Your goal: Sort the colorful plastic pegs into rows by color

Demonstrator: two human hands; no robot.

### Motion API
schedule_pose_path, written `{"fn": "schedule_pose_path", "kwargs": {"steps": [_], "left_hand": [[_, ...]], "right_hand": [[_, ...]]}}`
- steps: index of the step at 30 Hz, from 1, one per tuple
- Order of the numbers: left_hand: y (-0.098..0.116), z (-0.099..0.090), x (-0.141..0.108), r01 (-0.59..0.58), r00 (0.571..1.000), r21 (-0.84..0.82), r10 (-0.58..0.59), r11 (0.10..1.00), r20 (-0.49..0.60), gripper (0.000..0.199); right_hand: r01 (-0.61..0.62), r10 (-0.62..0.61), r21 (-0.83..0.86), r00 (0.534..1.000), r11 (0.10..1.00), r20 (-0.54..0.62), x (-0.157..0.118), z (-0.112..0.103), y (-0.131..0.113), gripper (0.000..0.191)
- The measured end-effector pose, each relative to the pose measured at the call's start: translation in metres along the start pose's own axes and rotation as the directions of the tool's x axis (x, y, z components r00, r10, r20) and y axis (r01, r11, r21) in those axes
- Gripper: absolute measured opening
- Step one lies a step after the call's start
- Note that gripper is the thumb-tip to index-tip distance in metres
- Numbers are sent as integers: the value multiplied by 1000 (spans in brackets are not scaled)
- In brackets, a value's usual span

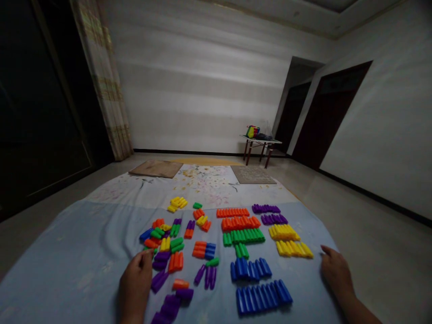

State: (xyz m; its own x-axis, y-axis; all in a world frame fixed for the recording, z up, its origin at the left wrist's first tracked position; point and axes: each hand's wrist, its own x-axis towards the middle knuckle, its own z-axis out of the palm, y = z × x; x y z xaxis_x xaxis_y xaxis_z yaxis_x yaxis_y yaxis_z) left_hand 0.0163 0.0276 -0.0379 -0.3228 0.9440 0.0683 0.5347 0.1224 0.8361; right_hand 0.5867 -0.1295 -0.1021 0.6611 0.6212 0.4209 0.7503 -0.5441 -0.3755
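Note:
My left hand [136, 281] rests at the left of the cloth, fingers curled in; nothing shows in it. Close to its knuckles lies a loose pile of plastic pieces, with purple pieces [159, 280], orange pieces [176, 261] and green pieces [177, 245]. Over the right edge of the cloth is my right hand [338, 272], a finger stretched toward the yellow row [294, 249] without touching it. Sorted rows stand between my hands: blue [263, 298], green [244, 236], orange [240, 222] and purple [266, 209].
A blue and white floral cloth [101, 252] covers the table. Two flat boards, one brown [157, 168] and one grey [253, 174], lie at its far end. Behind, a small table [277, 141] holds a colourful bag [252, 131]. A curtain [104, 81] hangs at the left.

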Motion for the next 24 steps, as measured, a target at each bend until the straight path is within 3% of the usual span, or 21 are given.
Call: {"fn": "schedule_pose_path", "kwargs": {"steps": [4,11,15,18,21,24], "left_hand": [[-1,-1,0,26,1000,27,-27,999,7,33],[2,-2,-1,-43,999,83,43,996,-4,34],[5,-2,-4,-160,984,192,171,968,-44,34],[7,-2,-11,-305,935,296,344,905,-89,36],[23,-1,-15,-421,880,372,472,827,-51,38],[65,5,-2,-434,885,416,465,799,29,41]], "right_hand": [[-26,27,-29,999,999,34,-4,-4,-4,49],[-29,28,9,998,1000,60,-7,-6,-8,49],[-58,56,26,994,998,96,-9,-4,-9,48],[-37,33,35,994,999,109,-10,0,-7,49],[-13,6,54,993,998,115,-9,7,-1,48],[-19,9,72,992,997,127,-8,15,9,47]]}}
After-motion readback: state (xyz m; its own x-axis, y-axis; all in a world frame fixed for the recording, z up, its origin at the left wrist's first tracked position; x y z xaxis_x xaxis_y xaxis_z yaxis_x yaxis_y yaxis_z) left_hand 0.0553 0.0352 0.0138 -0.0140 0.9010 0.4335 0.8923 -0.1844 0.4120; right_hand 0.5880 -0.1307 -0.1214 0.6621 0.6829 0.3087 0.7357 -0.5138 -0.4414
